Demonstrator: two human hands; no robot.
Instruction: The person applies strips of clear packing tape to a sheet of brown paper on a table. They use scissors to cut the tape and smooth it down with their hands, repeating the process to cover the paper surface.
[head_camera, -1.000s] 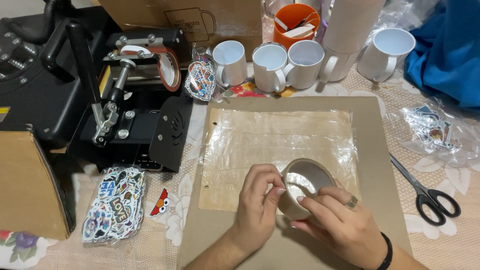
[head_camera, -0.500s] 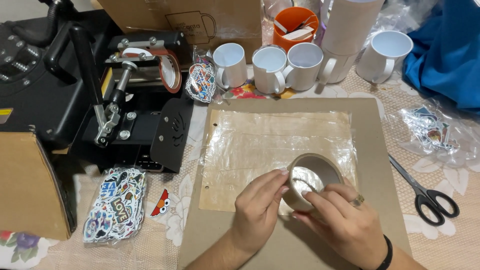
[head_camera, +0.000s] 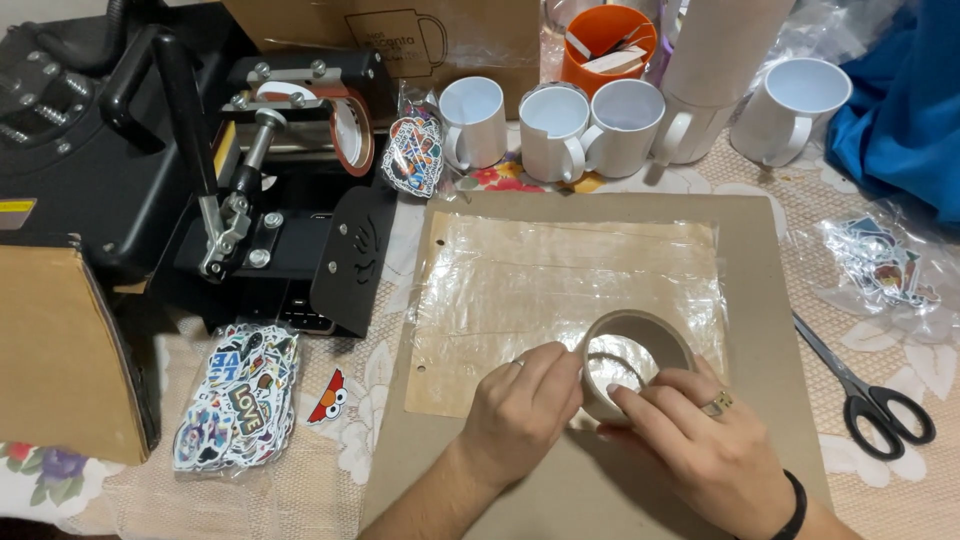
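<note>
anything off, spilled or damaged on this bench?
Nothing spilled or broken. Both hands, left hand and right hand, hold a roll of clear tape over the plastic-covered sheet. Minor oddities: one loose red sticker lies outside the sticker pile, and the scissors lie open beside the brown board.

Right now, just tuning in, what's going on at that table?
A person holds a roll of clear packing tape with both hands over a brown cardboard sheet. The left hand grips the roll's side, and the right hand has fingers at its rim. Under it lies a taped clear plastic sheet. Black-handled scissors lie to the right, white ceramic mugs stand behind, and a black mug press sits left.
</note>
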